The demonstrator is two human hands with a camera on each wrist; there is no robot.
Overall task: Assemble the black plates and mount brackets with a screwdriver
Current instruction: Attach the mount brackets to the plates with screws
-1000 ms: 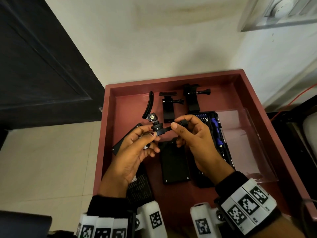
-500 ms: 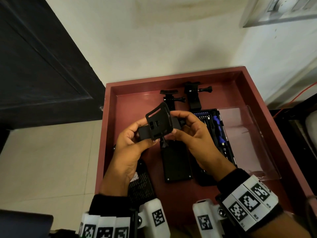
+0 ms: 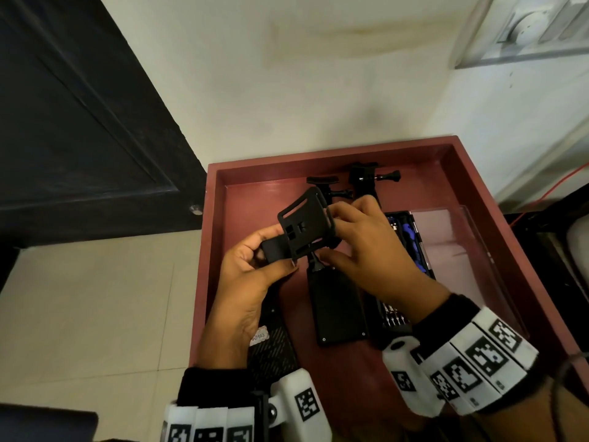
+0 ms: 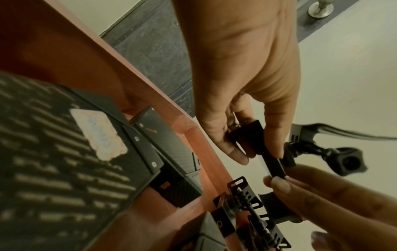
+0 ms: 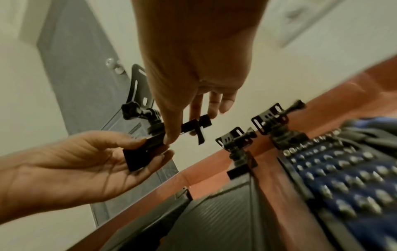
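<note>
Both hands hold one black mount bracket [image 3: 304,224] in the air over the red tray [image 3: 471,199]. Its slotted plate faces the head camera, and its thumbscrew knob [image 4: 348,161] points down. My left hand [image 3: 258,263] grips the flat bar at the bracket's left end [image 5: 139,156]. The right hand [image 3: 338,237] pinches the other end between thumb and fingers. Below them a black plate [image 3: 338,307] lies flat in the tray. A second, vented black plate [image 3: 274,349] with a white label lies partly under my left wrist.
Two more mount brackets [image 3: 322,186] [image 3: 366,180] stand at the tray's far wall. A screwdriver bit kit [image 3: 404,237] with blue inlay lies open to the right of the plate, its clear lid [image 3: 462,244] beside it. A dark door [image 3: 79,122] and tiled floor lie to the left.
The bracket was turned over in both hands, so its slotted plate now faces the camera and the knob points down. Over the last half second it has barely moved.
</note>
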